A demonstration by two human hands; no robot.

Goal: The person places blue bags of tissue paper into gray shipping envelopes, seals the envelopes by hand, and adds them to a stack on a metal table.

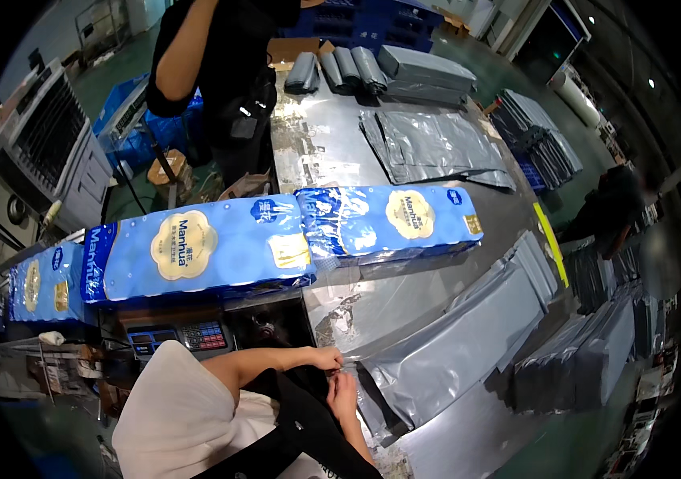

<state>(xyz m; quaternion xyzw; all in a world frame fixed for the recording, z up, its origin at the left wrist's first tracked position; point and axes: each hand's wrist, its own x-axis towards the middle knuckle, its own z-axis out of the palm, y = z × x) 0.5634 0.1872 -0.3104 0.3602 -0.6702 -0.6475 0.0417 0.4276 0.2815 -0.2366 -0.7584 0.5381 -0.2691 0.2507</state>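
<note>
My left hand (327,358) is closed, its fingertips pinched at the edge of a grey plastic bag (368,403) by the near side of the metal table. Just below it, my right hand (343,393) is also closed, its fingers bent at the same bag edge. From there a stack of flat grey plastic bags (460,351) stretches off to the right, one dark fold showing near its left end. Beyond my hands lie two long blue wrapped packs of tissue paper, the larger pack (236,247) on the left touching the smaller pack (428,223) on the right.
A scale with a keypad (180,337) sits under the larger pack. More packs (49,283) line up leftward. Across the metal table (316,144) lie flat grey bags (436,148) and grey rolls (344,70). A person in black (228,88) stands at the far side.
</note>
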